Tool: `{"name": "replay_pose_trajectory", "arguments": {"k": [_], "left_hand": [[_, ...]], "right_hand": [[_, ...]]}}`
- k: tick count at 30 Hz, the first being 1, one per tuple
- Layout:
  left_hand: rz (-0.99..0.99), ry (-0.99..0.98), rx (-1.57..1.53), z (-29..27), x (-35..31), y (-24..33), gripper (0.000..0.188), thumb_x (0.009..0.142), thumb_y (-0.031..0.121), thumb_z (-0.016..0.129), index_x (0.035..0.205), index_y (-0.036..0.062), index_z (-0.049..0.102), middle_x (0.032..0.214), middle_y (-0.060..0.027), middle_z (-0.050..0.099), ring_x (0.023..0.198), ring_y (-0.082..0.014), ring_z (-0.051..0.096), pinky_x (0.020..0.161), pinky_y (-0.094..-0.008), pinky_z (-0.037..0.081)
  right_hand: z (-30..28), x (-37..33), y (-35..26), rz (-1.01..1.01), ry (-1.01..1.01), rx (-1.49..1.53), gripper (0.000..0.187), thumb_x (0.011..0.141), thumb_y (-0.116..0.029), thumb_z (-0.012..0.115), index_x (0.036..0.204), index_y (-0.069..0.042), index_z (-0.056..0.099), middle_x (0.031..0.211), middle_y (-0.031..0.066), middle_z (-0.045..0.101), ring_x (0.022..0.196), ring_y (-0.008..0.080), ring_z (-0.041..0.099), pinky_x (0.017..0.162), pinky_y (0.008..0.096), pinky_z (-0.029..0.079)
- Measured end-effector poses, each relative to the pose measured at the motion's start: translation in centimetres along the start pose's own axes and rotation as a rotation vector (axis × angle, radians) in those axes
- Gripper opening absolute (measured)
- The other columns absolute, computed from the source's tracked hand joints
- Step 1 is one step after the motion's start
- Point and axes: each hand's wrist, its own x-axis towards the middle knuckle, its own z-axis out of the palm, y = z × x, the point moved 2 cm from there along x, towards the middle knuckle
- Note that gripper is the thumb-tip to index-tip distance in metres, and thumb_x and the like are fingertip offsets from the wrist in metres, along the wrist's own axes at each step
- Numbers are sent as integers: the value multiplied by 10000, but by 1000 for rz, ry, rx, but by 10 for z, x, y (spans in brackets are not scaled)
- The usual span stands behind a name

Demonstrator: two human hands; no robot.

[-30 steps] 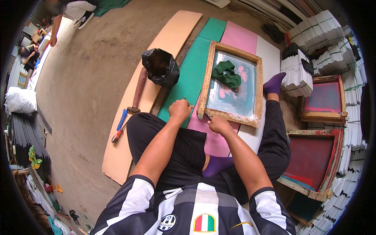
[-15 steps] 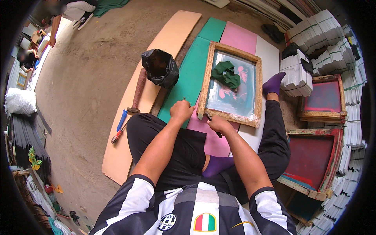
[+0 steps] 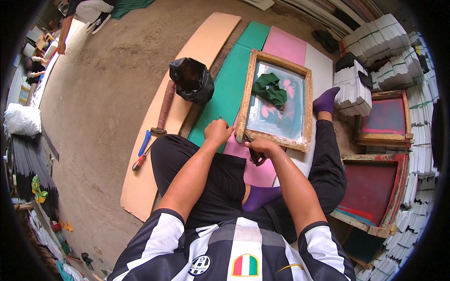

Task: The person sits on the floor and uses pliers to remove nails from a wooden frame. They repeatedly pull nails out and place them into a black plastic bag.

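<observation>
A wooden-framed printing screen [image 3: 251, 84] lies in front of me, its mesh bluish with pink leaf shapes. My right hand [image 3: 263, 146] grips black-handled pliers [image 3: 256, 158] at the frame's near left corner; their jaws point toward that corner. Just left of it, my left hand [image 3: 218, 133] is closed, thumb and finger reaching toward the corner; whatever they pinch is too small to make out. A crumpled dark green cloth [image 3: 270, 89] rests on the mesh.
Left of the screen are a black plastic bag [image 3: 191, 80], a hammer [image 3: 161, 119] with wrapped handle, and a blue-handled tool [image 3: 145, 143]. Peach [image 3: 197, 42], green, pink and white boards lie beneath. More screens [image 3: 385, 114] and white stacks [image 3: 379, 37] stand right. Other people are far left.
The pliers' handles have turned and spread apart in my right hand, showing more below it. My left hand has hardly moved. The screen and cloth stay put.
</observation>
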Motion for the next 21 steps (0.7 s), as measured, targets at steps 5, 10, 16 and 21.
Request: {"name": "replay_pose_trajectory", "arguments": {"k": [5, 10, 16, 21], "left_hand": [[54, -3, -11, 8, 0, 5, 413, 891, 473, 678, 864, 75, 784, 865, -204, 735, 842, -400, 714, 738, -501, 557], [99, -19, 3, 20, 0, 4, 386, 909, 440, 658, 895, 75, 784, 859, -201, 733, 843, -403, 711, 741, -506, 554], [103, -62, -21, 17, -4, 11, 381, 880, 444, 706, 931, 76, 790, 867, -178, 743, 833, -368, 720, 734, -490, 554], [80, -50, -63, 19, -4, 8, 370, 866, 446, 743, 928, 86, 794, 872, -156, 751, 837, -345, 727, 732, -469, 558]], "right_hand": [[-8, 2, -9, 44, 18, -91, 418, 1038, -325, 506, 970, 79, 588, 793, 216, 675, 703, 316, 708, 566, 515, 593], [7, -25, -37, -34, 241, -490, 253, 868, -99, 514, 969, 71, 673, 873, 246, 713, 767, 367, 729, 649, 487, 596], [34, -9, 9, -230, 621, -536, 267, 921, -149, 542, 1022, 31, 713, 1024, 291, 722, 1005, 443, 709, 877, 538, 554], [46, 15, 30, -243, 712, -490, 340, 965, -298, 572, 1064, 23, 629, 985, 299, 720, 977, 453, 711, 844, 555, 558]]}}
